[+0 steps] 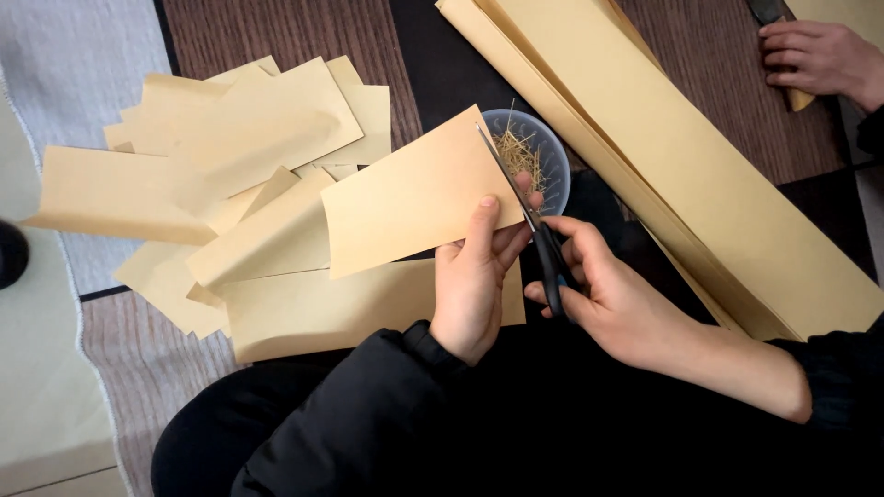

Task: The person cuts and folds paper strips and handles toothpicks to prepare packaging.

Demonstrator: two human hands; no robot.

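Note:
My left hand (474,276) pinches the lower right corner of a tan paper sheet (410,193), held up flat over my lap. My right hand (608,294) grips black-handled scissors (525,207); the blades lie along the sheet's right edge, pointing up and away from me. Just behind the blades sits a small grey-blue bowl (552,152) holding thin paper slivers.
Several cut tan sheets (239,138) lie piled to the left on a brown mat. A long stack of tan paper (681,166) runs diagonally on the right. Another person's hand (815,55) rests at the top right corner. My dark-clothed lap fills the bottom.

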